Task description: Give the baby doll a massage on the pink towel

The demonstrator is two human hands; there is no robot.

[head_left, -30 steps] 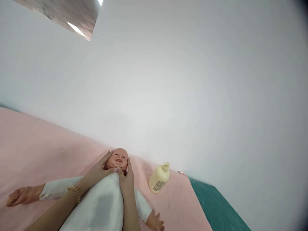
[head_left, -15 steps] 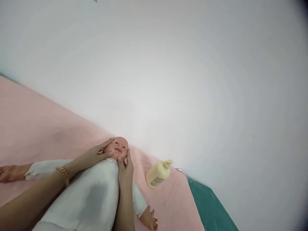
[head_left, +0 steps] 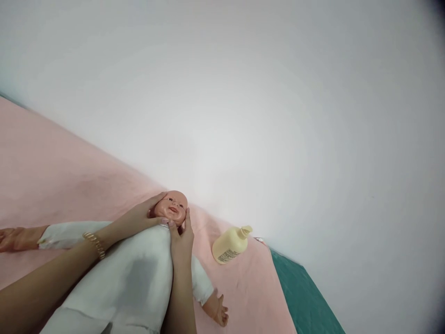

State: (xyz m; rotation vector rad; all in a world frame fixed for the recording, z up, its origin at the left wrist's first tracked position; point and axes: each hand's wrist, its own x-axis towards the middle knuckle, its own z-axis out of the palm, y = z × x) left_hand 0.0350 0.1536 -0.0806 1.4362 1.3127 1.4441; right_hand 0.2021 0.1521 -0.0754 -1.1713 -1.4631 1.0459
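Observation:
A baby doll [head_left: 146, 264] in white clothing lies on its back on a pink cloth [head_left: 83, 171], its head toward the wall and its arms spread out to both sides. My left hand [head_left: 149, 211], with a gold bracelet on the wrist, cups the left side of the doll's head [head_left: 176, 200]. On the opposite cheek rests my right hand [head_left: 182, 239]. Both thumbs lie close together by the chin and neck. Some of the fingertips are hidden behind the head.
To the right of the doll, a pale yellow pump bottle [head_left: 230, 246] stands on the cloth. A green surface [head_left: 302, 287] shows past the cloth's right edge. Behind everything rises a white wall [head_left: 264, 116]. Near it lies a small item [head_left: 260, 240] I cannot make out.
My thumbs have come closer together below the doll's chin, while both hands stay on its head. The whole scene sits slightly higher in view.

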